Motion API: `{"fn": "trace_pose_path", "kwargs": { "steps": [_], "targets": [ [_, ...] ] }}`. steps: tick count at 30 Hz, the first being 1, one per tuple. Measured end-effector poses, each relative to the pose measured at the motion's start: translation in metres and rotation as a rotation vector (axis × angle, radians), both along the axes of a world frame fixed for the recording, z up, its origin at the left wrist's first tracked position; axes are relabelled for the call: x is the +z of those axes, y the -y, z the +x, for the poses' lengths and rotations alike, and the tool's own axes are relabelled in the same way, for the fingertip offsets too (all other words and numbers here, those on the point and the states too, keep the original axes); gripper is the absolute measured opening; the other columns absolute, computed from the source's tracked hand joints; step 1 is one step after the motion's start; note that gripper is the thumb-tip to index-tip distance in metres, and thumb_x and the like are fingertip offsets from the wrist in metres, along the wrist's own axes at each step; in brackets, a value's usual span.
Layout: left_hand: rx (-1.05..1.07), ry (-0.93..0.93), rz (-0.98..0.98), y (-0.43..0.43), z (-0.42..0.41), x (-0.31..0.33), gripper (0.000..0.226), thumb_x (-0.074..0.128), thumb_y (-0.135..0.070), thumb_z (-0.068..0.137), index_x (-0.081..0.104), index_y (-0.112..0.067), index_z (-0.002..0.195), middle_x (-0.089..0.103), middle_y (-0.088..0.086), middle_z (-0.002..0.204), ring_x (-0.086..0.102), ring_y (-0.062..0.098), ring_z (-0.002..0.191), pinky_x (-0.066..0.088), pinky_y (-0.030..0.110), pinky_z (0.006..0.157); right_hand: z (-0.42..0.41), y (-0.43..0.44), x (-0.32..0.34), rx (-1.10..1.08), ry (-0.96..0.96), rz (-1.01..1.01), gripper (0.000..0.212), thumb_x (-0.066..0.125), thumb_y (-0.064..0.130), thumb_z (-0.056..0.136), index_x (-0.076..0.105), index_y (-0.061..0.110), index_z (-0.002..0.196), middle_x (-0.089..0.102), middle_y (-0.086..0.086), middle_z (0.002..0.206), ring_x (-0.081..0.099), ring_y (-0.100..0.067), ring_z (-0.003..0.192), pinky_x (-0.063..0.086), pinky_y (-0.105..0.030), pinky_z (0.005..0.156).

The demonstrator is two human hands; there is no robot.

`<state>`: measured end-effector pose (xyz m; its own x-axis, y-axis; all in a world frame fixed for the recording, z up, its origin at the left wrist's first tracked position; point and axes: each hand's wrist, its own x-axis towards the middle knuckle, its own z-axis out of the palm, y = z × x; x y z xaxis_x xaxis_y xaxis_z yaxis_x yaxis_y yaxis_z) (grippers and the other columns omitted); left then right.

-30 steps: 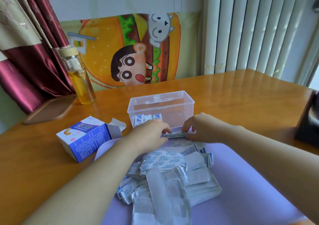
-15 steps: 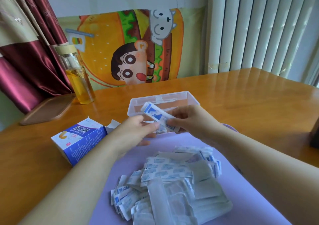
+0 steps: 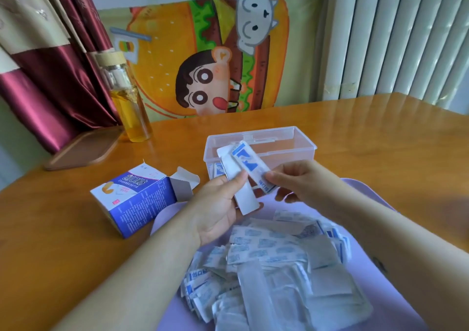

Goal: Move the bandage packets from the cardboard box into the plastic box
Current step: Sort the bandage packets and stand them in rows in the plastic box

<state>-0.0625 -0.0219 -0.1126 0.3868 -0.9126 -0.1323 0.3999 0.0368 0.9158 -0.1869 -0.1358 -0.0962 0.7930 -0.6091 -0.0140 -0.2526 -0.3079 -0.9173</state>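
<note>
A clear plastic box (image 3: 284, 150) stands open at the table's middle, with a few bandage packets (image 3: 215, 172) at its left end. My left hand (image 3: 218, 206) holds a plain white packet (image 3: 238, 186) in front of the box. My right hand (image 3: 299, 181) pinches a blue-printed packet (image 3: 251, 164), fanned out beside the white one. The blue and white cardboard box (image 3: 134, 198) lies on its side to the left, flaps open. A loose pile of packets (image 3: 274, 267) covers the purple mat (image 3: 360, 196) near me.
A glass bottle (image 3: 127, 100) of yellow liquid and a wooden tray (image 3: 81, 148) stand at the back left. A cartoon cushion (image 3: 208, 56) leans against the wall behind the wooden table (image 3: 380, 133). Curtains hang left, a radiator right.
Both hands picked up a small stack of packets from the mat's far edge and raised it before the plastic box. The packets are now spread apart between the two hands.
</note>
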Motion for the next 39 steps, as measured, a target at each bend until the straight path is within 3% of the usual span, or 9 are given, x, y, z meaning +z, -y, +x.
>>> {"fn": "trace_pose_path", "kwargs": {
  "steps": [3, 6, 11, 17, 23, 26, 31, 35, 39],
  "targets": [
    [0.008, -0.012, 0.007, -0.003, 0.004, 0.002, 0.028, 0.039, -0.022, 0.099, 0.062, -0.007, 0.106, 0.061, 0.004, 0.073, 0.065, 0.016, 0.067, 0.058, 0.035, 0.068, -0.018, 0.020, 0.010, -0.087, -0.131, -0.287, 0.019, 0.063, 0.033, 0.087, 0.072, 0.020, 0.076, 0.066, 0.002, 0.063, 0.054, -0.010, 0.057, 0.046, -0.028, 0.063],
    [0.025, 0.001, 0.068, -0.004, 0.006, 0.005, 0.032, 0.039, -0.029, 0.099, 0.062, -0.010, 0.110, 0.043, -0.002, 0.060, 0.043, 0.009, 0.048, 0.052, 0.025, 0.054, -0.030, 0.034, 0.010, -0.048, -0.331, -0.457, 0.008, 0.065, 0.030, 0.087, 0.070, 0.023, 0.086, 0.066, 0.007, 0.071, 0.054, -0.009, 0.060, 0.042, -0.020, 0.056],
    [-0.048, -0.111, 0.106, -0.006, 0.006, 0.010, 0.059, 0.030, -0.056, 0.093, 0.063, -0.010, 0.106, 0.036, -0.002, 0.060, 0.028, 0.008, 0.047, 0.024, 0.018, 0.044, -0.033, 0.036, 0.009, -0.112, -0.445, -0.669, 0.020, 0.068, 0.035, 0.083, 0.067, 0.023, 0.098, 0.065, 0.006, 0.093, 0.060, -0.017, 0.086, 0.053, -0.035, 0.080],
    [-0.031, -0.079, 0.130, -0.007, 0.003, 0.011, 0.029, 0.034, -0.028, 0.091, 0.057, -0.010, 0.088, 0.036, -0.002, 0.060, 0.029, 0.009, 0.047, 0.024, 0.018, 0.041, -0.033, 0.019, 0.009, 0.148, -0.712, -0.578, 0.033, 0.068, 0.052, 0.076, 0.067, 0.027, 0.098, 0.062, 0.011, 0.090, 0.056, -0.008, 0.076, 0.047, -0.027, 0.076],
    [-0.033, -0.036, 0.105, -0.009, 0.001, 0.007, 0.019, 0.042, -0.024, 0.096, 0.054, -0.013, 0.087, 0.053, -0.001, 0.065, 0.052, 0.009, 0.052, 0.042, 0.020, 0.049, -0.033, 0.026, 0.008, 0.085, -0.562, -0.530, 0.021, 0.069, 0.035, 0.081, 0.069, 0.015, 0.087, 0.058, 0.002, 0.071, 0.044, -0.012, 0.059, 0.032, -0.024, 0.054],
    [-0.048, -0.001, 0.055, -0.009, 0.000, 0.003, 0.018, 0.048, -0.019, 0.092, 0.058, -0.010, 0.103, 0.071, 0.004, 0.088, 0.070, 0.016, 0.073, 0.051, 0.030, 0.064, -0.036, 0.026, 0.018, 0.016, -0.397, -0.482, 0.022, 0.061, 0.032, 0.088, 0.070, 0.015, 0.079, 0.065, -0.004, 0.071, 0.045, -0.014, 0.057, 0.031, -0.023, 0.052],
    [-0.031, 0.016, 0.017, -0.008, -0.005, 0.004, 0.020, 0.051, -0.013, 0.088, 0.060, -0.010, 0.105, 0.074, 0.006, 0.087, 0.071, 0.018, 0.074, 0.058, 0.031, 0.064, -0.032, 0.006, 0.035, 0.079, 0.094, 0.210, 0.028, 0.052, 0.019, 0.094, 0.074, 0.016, 0.077, 0.071, -0.011, 0.095, 0.056, -0.017, 0.082, 0.039, -0.031, 0.066],
    [-0.037, 0.077, 0.016, -0.006, -0.007, 0.003, 0.021, 0.045, -0.005, 0.094, 0.060, -0.011, 0.108, 0.073, 0.002, 0.088, 0.070, 0.014, 0.075, 0.059, 0.030, 0.064, -0.016, -0.010, 0.019, 0.068, 0.117, 0.058, 0.021, 0.055, 0.021, 0.093, 0.074, 0.021, 0.084, 0.070, -0.012, 0.088, 0.057, -0.019, 0.078, 0.044, -0.034, 0.072],
    [-0.088, 0.057, -0.010, -0.006, -0.007, 0.006, 0.030, 0.038, -0.006, 0.098, 0.059, -0.010, 0.118, 0.071, 0.010, 0.099, 0.070, 0.019, 0.083, 0.058, 0.037, 0.072, -0.005, -0.019, 0.009, -0.006, 0.111, 0.001, 0.008, 0.061, 0.018, 0.089, 0.060, 0.024, 0.093, 0.063, 0.002, 0.072, 0.056, -0.008, 0.059, 0.042, -0.023, 0.057]
  ]
}}
